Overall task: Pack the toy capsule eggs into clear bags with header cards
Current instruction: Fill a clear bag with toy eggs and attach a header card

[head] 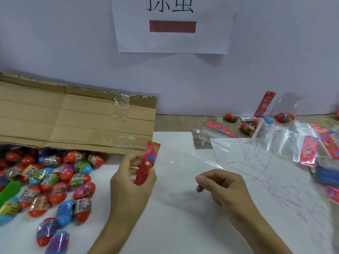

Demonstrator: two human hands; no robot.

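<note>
- The left hand (131, 177) pinches a red header card (146, 163) between thumb and fingers; the card stands nearly upright, tilted slightly right, its top edge free above the hand.
- A clear bag (185, 162) hangs from that card and stretches rightward over the white sheet (174, 226); its far edge is hard to trace.
- The right hand (222, 189) has its fingers curled, the fingertips meeting near the bag's right corner; I cannot tell whether they grip the film.
- Capsule eggs (55, 184) lie loose in a heap at the left, spilling from under the cardboard flap (77, 121) and onto the sheet's left edge, just beside the left wrist.
- Between the two forearms the white sheet lies bare down to the near edge.
- Far right: spare bags with cards (310, 149) pile near the table's right edge; a few eggs (247, 126) sit by the wall.
- A paper notice (172, 24) hangs on the wall above.
</note>
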